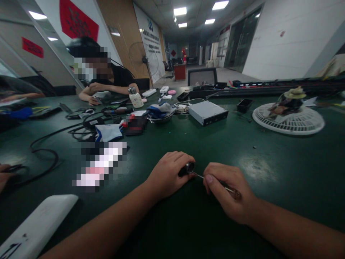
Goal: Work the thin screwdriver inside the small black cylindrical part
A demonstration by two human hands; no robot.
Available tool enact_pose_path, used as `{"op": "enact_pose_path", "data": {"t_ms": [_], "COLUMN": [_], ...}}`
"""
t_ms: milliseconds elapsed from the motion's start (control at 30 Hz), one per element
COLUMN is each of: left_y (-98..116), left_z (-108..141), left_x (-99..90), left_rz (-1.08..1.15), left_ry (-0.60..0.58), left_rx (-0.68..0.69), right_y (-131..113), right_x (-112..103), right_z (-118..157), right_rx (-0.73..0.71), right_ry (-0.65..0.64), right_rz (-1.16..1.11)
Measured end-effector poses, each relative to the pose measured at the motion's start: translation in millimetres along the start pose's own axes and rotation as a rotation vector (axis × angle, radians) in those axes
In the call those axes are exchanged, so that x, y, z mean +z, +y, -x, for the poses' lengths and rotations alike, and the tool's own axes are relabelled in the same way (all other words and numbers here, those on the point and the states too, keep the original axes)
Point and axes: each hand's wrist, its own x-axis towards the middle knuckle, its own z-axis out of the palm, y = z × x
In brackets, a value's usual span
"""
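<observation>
Two hands at the near edge of the bench. My left hand (168, 175) is closed around a small dark cylinder (187, 169) with a bright metal rim, most of it buried in my fingers; I cannot tell what it is. My right hand (229, 190) grips a slim screwdriver (234, 192) by its brown handle, and the thin steel shaft runs left until its tip meets the cylinder's rim. Both hands hover low over the work surface.

Surface: a dark green bench mat (269, 205), glossy under the lights, with a pale scuffed patch just ahead of my right hand. Black cables (44, 158) loop across the left side. A white plastic slab (35, 226) lies at the near left, and a pixelated, unreadable item (99, 165) sits beyond it. Farther on are a grey metal drive enclosure (207, 112), a steel bowl (161, 118) holding cloth, and a round white fan guard (288, 122) with a dark tangle on top.

Room: a long hall under white ceiling panels (180, 11), with a pedestal fan (142, 59) and a red banner (78, 19) to the left. A co-worker (115, 77) in black leans on the bench across from me. Someone else's hand (4, 176) enters at the left edge.
</observation>
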Motion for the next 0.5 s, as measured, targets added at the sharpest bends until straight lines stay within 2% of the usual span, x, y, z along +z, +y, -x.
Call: {"op": "enact_pose_path", "data": {"t_ms": [267, 500], "left_y": [-1.1, -0.6], "left_z": [0.6, 1.1], "left_x": [0.8, -0.2], "left_rz": [0.001, 0.017], "left_ry": [0.001, 0.003], "left_rx": [-0.001, -0.004], "right_y": [0.6, 0.0], "right_x": [1.6, 0.1], "right_z": [0.2, -0.2], "right_rx": [0.097, -0.001], "right_ry": [0.113, -0.017], "right_rz": [0.071, -0.013]}}
